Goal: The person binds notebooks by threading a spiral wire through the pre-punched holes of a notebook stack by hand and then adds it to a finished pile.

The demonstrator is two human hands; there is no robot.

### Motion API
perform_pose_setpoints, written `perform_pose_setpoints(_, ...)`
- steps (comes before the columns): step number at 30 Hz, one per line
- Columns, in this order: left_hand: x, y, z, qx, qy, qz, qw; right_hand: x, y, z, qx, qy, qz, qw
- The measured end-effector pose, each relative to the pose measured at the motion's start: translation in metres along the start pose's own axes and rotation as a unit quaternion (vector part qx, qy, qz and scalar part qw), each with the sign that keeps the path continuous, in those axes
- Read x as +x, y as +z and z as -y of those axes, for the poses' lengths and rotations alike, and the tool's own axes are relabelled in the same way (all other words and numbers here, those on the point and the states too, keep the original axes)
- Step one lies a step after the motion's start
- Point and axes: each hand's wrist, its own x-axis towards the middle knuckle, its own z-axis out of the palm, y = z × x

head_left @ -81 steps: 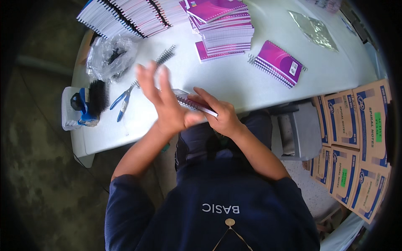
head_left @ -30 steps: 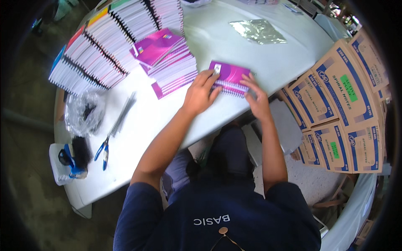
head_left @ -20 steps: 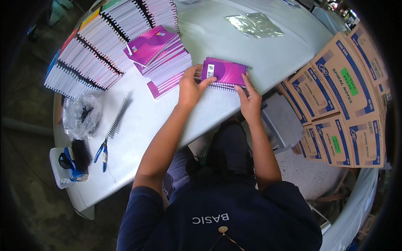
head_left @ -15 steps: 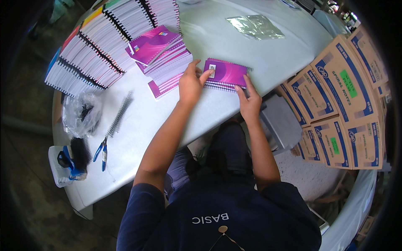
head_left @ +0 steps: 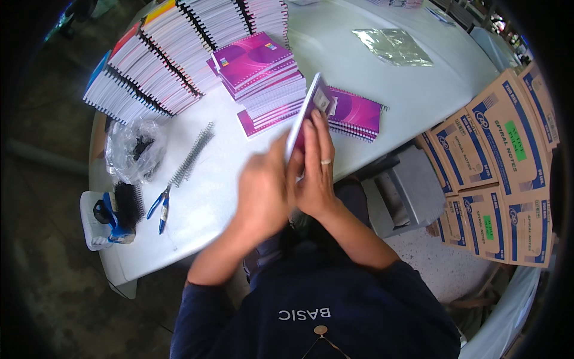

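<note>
Purple-covered, the notebook (head_left: 313, 103) was held tilted above the near edge of the desk (head_left: 200, 212), a pale label showing on its cover. The right hand (head_left: 314, 170), with a ring on one finger, had its fingers laid along the cover, and its grip was closed on the notebook. The left hand (head_left: 262, 186) was at the lower part of the notebook, blurred; whether its grip was clamped could not be told.

Bound purple notebooks (head_left: 359, 113) lay in a low pile by the near edge, wire projecting at their right end. To their left stood an uneven stack of purple pads (head_left: 257, 60). Rows of black-bound books (head_left: 173, 51) occupied the far left corner. Blue-handled pliers (head_left: 165, 208) lay toward the near left corner, beside loose wire coils (head_left: 194, 152). A clear plastic bag (head_left: 122, 152) and a white container (head_left: 89, 218) were along the left edge. A silvery packet (head_left: 393, 46) lay flat toward the far edge.
</note>
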Motion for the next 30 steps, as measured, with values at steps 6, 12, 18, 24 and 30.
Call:
perform_pose_setpoints(6,-0.012,0.011,0.08,-0.286,-0.014,-0.196,0.938,-0.006,-0.009,-0.009,0.346,0.267,0.125,0.891)
perform_pose_setpoints(12,-0.02,0.052,0.141,-0.444,-0.087,-0.071,0.889,-0.016,0.0,-0.037,0.279,0.305,0.3,0.859)
perform_pose_setpoints(18,-0.009,0.032,0.177,0.169,0.034,-0.107,0.979,-0.02,0.002,-0.055,0.379,0.327,0.307,0.81)
perform_pose_setpoints(24,0.01,-0.019,0.225,0.235,-0.145,-0.128,0.953,-0.009,0.003,-0.039,0.365,0.231,0.275,0.859)
perform_pose_setpoints(30,0.007,-0.041,0.219,0.165,-0.088,-0.228,0.956,-0.01,0.008,-0.049,0.399,0.216,0.312,0.835)
